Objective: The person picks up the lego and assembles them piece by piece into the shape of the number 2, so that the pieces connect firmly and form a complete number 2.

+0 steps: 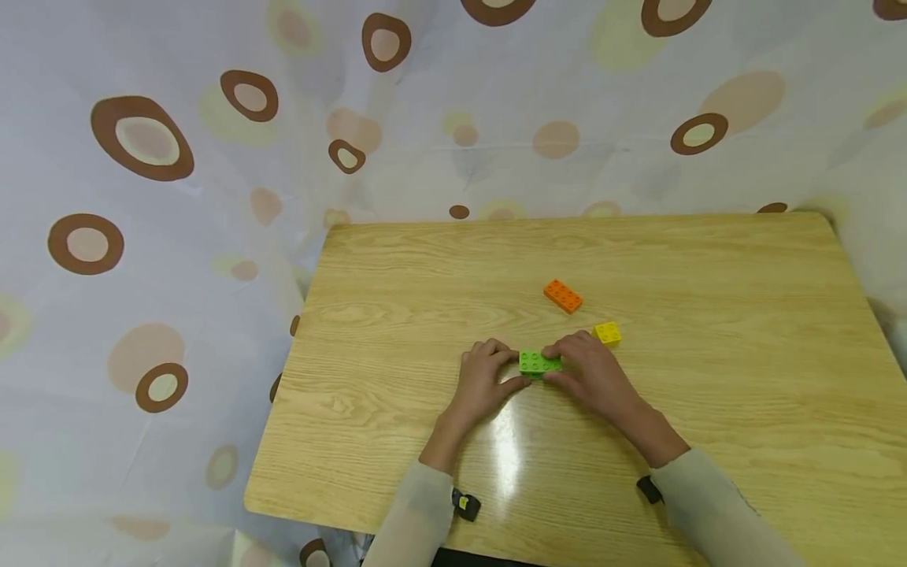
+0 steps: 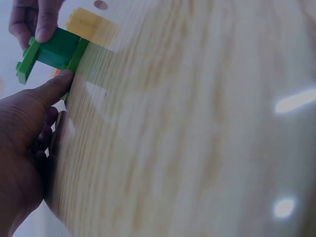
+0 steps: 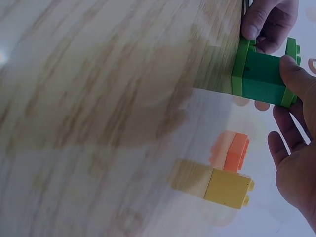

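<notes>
Patterned cloth (image 1: 425,94) with brown rings hangs behind one wooden table (image 1: 383,315). On the black strap (image 1: 468,508) by the left cuff sits a yellow mark (image 1: 464,502), too small to read. Two hands work at one green stack (image 1: 533,362), which stands on the wood between them: one light green top piece (image 3: 291,47), one light green bottom piece (image 3: 239,69) and dark green (image 3: 264,79) between, whose bricks I cannot count. The left hand (image 1: 483,379) pinches the bottom piece's left end between thumb and finger; the right hand (image 1: 595,374) pinches the stack's upper right part. One four-studded yellow brick (image 1: 607,334) lies just beyond the right fingers, one orange brick (image 1: 563,296) farther back.
</notes>
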`<action>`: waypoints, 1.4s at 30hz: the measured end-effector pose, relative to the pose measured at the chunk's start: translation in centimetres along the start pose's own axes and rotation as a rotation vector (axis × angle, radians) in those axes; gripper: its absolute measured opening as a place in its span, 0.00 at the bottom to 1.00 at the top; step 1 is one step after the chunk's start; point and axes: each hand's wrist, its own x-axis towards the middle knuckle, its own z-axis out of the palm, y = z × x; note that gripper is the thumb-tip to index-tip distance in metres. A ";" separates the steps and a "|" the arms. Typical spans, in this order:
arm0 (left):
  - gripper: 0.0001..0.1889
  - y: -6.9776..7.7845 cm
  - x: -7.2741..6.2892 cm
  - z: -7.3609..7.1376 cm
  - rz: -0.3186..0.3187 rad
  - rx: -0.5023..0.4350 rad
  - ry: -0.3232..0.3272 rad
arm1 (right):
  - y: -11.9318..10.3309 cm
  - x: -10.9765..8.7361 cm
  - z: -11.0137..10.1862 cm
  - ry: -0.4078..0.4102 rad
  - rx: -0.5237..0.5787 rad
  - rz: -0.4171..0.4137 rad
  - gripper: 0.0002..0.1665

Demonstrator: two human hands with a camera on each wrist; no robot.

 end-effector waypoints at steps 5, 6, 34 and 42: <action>0.24 0.1 -0.1 -0.2 -0.001 0.007 -0.002 | 0.0 -0.2 0.3 0.023 0.013 0.008 0.21; 0.24 0.1 -0.1 -0.2 -0.002 0.009 -0.002 | 0.0 -0.2 0.4 0.025 0.015 0.011 0.21; 0.25 -0.2 -0.1 0.0 0.001 0.014 0.006 | 4.8 -0.6 -3.7 -0.039 -0.196 0.281 0.20; 0.24 -0.3 0.0 0.2 0.011 0.019 0.010 | 3.8 -0.2 -3.0 0.076 -0.053 0.298 0.32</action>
